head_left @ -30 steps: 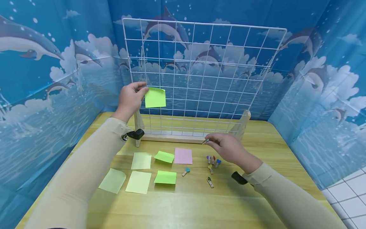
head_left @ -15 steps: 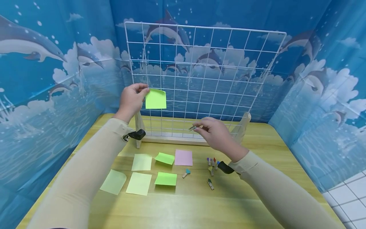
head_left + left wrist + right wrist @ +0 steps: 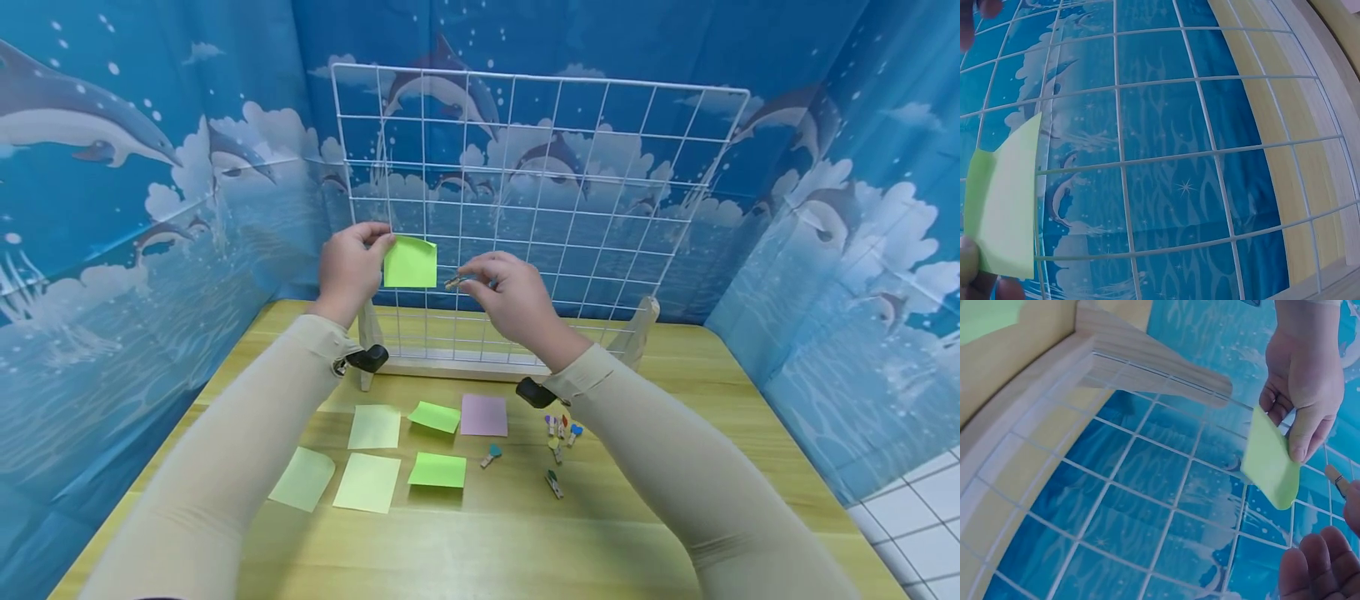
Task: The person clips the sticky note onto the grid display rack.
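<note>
My left hand pinches a bright green sticky note by its upper left corner, thumb in front. The note stands upright against the left part of a white wire grid. In the left wrist view the note overlaps the wires, its top edge curling. Just right of the note, my right hand pinches a small wooden clothespin between thumb and fingers. The clothespin's tip points toward the note and is apart from it.
The grid stands on a wooden base. On the table lie pale sticky notes, green ones and a pink one. Several clothespins with coloured hearts lie at right, one with a teal heart nearer the notes.
My right hand has moved up and left from above the table to beside the green note, carrying the clothespin. My left hand still holds the note at nearly the same spot.
</note>
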The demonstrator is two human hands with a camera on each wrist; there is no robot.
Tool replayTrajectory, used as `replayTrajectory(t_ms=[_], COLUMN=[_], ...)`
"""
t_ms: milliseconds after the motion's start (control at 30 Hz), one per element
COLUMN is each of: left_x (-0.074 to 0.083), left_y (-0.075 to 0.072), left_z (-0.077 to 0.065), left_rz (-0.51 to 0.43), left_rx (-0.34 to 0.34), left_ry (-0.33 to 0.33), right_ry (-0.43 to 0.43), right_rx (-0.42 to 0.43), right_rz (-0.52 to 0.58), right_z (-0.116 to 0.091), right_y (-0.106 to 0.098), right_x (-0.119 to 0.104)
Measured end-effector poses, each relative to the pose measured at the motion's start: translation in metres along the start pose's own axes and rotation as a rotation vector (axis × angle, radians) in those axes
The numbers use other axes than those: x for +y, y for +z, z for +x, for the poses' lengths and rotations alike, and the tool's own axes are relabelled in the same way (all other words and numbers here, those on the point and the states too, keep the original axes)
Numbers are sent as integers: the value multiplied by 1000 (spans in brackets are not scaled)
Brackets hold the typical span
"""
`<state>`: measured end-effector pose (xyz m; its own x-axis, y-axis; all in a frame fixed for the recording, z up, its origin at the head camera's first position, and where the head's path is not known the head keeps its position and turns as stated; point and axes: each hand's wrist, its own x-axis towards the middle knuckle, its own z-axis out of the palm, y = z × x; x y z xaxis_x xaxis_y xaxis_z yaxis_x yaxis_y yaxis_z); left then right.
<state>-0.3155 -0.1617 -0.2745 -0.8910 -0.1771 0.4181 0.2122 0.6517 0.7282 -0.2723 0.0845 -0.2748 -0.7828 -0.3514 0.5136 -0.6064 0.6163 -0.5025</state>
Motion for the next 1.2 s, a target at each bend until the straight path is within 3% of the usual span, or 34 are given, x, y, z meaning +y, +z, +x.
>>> replayTrajectory(t_ms=[233,767,1067,1200], left_x=[1,0,1,2], left_y=[3,6,8,9], left_z=[-1,-3,-2,-2], left_rz=[39,12,-7,-15], left_rx=[46,74,84,84], left_ry=[22,8,14,12], right_ry=[23,78,76,112], right_rx=[14,56,95,93], right_rz=[-34,-70,-51,0], right_z=[21,57,67,70], right_y=[7,31,37,38], right_x=[-9,-18,-15,-16])
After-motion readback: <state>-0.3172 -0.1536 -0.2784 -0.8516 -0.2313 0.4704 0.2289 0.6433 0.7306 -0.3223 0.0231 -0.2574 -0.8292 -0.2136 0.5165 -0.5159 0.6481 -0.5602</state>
